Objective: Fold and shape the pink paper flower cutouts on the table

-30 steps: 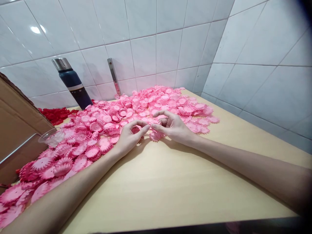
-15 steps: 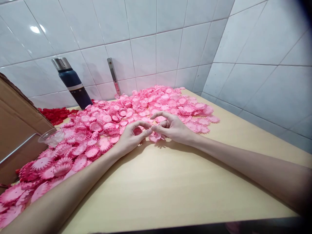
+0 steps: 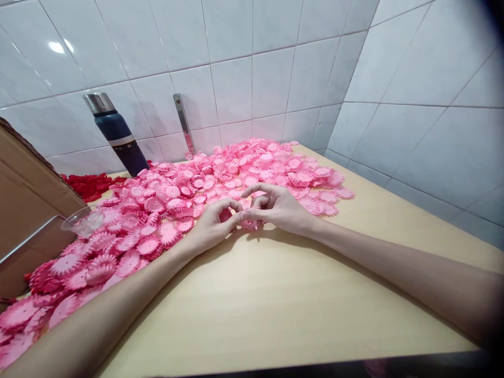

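My left hand is closed in a pinch, its thumb and index fingertips meeting at the tip of my right thumb. Whatever lies between those fingertips is too small to make out. My right hand has its thumb stretched to the left, its index finger arched above and its other fingers curled. Just under the right thumb shows a pink flower piece with a notched edge, partly covered by the hand. Behind both hands spreads a large heap of pink fabric-like flower pieces, round with toothed edges and small centre holes.
A dark blue bottle with a steel cap stands by the tiled wall. Red pieces lie beside it. A clear plastic cup rests near a cardboard box at left. A metal strip leans against the wall.
My fingertips have come closer together, the right thumb now overlapping the left fingertips. The pink piece under the right thumb has shifted slightly and shows less.
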`<state>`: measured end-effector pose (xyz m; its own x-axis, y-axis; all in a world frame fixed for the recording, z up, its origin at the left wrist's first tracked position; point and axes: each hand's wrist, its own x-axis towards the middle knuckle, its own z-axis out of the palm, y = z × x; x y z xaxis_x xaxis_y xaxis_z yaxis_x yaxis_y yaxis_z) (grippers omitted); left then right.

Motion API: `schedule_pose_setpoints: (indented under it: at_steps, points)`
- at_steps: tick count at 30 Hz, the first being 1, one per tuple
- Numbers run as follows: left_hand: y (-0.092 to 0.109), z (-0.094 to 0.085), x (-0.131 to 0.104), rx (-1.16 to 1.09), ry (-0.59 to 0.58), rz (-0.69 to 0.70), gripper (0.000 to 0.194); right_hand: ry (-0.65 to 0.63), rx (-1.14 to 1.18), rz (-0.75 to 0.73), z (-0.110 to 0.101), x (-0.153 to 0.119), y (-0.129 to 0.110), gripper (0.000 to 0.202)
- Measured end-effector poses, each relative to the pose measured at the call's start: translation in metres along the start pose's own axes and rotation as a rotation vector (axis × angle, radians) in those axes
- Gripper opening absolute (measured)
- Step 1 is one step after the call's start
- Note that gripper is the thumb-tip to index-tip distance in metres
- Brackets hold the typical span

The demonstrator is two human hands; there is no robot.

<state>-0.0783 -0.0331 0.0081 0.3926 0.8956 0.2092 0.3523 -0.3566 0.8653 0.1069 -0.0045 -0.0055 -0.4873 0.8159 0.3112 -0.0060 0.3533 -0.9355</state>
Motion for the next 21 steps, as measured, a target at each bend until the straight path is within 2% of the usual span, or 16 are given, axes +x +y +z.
schedule_pose_setpoints:
  at_steps: [5, 11, 13, 17, 19, 21]
  points:
    - [-0.0020, 0.0021, -0.0001, -0.017, 0.192, -0.054, 0.031, 0.197, -0.009, -0.059, 0.0011, 0.0017, 0.0029, 0.032]
    - [-0.0040, -0.0010, 0.0017, -0.087, 0.462, -0.090, 0.026, 0.386, 0.010, -0.018, -0.0024, 0.0031, 0.0039, 0.031]
    - [-0.0043, -0.0014, 0.0025, -0.101, 0.476, -0.059, 0.024, 0.328, 0.033, 0.019, -0.0030, 0.0031, 0.0027, 0.036]
    - [-0.0042, 0.0003, 0.0023, -0.126, 0.377, 0.005, 0.023, 0.048, -0.022, 0.012, -0.0006, 0.0007, -0.0001, 0.055]
    - [-0.0044, 0.0014, 0.0015, -0.151, 0.319, 0.006, 0.023, -0.021, -0.076, -0.013, 0.0012, -0.0006, -0.0003, 0.052]
    - [-0.0051, 0.0020, 0.0006, -0.172, 0.280, -0.002, 0.024, -0.012, -0.135, -0.039, 0.0022, -0.0009, 0.0008, 0.037]
